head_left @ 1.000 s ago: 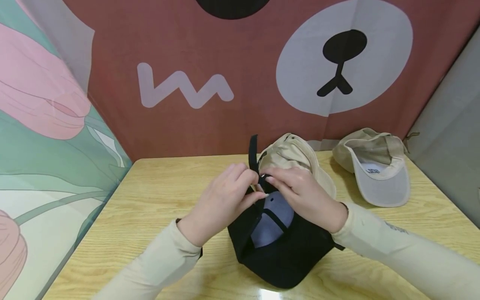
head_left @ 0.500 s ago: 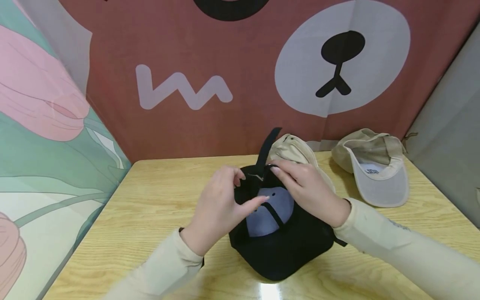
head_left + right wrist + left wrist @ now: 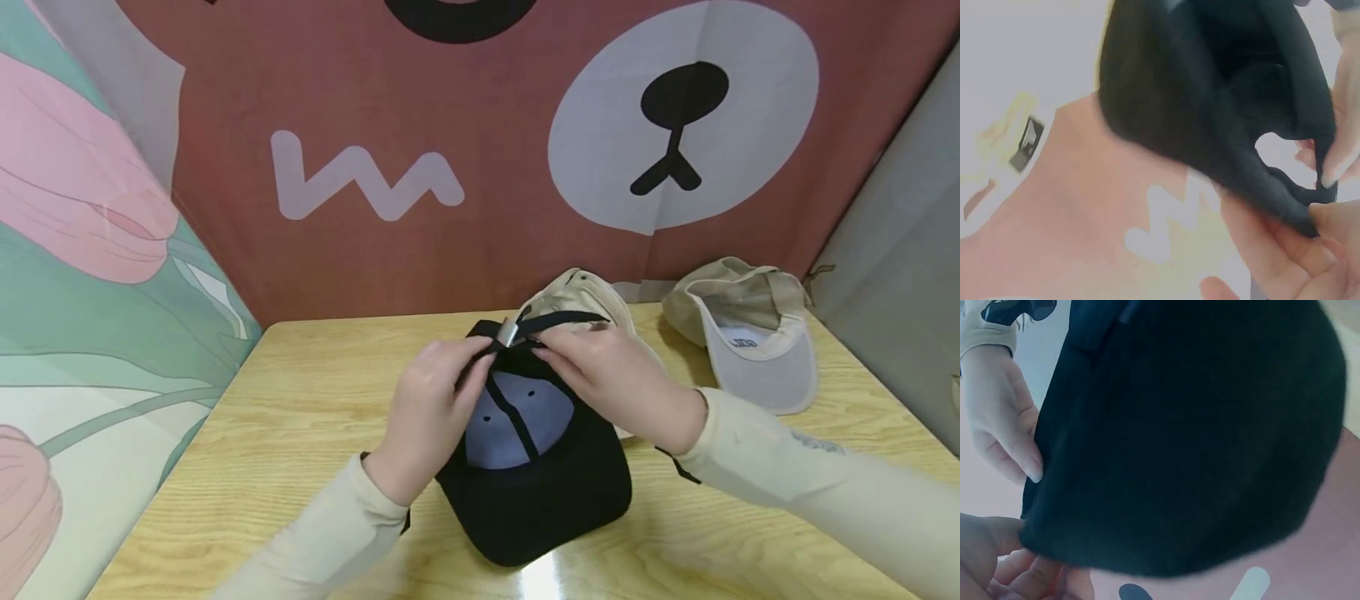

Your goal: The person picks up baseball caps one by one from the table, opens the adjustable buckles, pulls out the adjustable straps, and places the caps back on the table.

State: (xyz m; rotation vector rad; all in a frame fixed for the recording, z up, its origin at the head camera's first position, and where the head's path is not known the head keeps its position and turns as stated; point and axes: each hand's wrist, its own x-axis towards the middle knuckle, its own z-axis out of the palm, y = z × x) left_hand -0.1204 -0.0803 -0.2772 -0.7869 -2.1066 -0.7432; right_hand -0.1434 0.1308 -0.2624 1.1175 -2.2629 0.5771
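A black cap is held above the wooden table with its inside facing me, showing a bluish-grey lining. At its back, a metal buckle shows on the adjustment strap, whose loose end points right. My left hand pinches the cap's back band just left of the buckle. My right hand pinches the band to the right of it. The left wrist view is mostly filled by the black cap. In the right wrist view, the fingers grip the edge beside the cap's rear opening.
Behind the black cap, a beige cap is partly hidden. Another beige cap with a pale brim lies at the back right of the table. A printed brown cloth hangs along the back edge.
The strap's loose end has swung from upright over to the right, and the buckle has come into view. My left hand has taken hold of the band again. The cap has turned, its brim shifting left.
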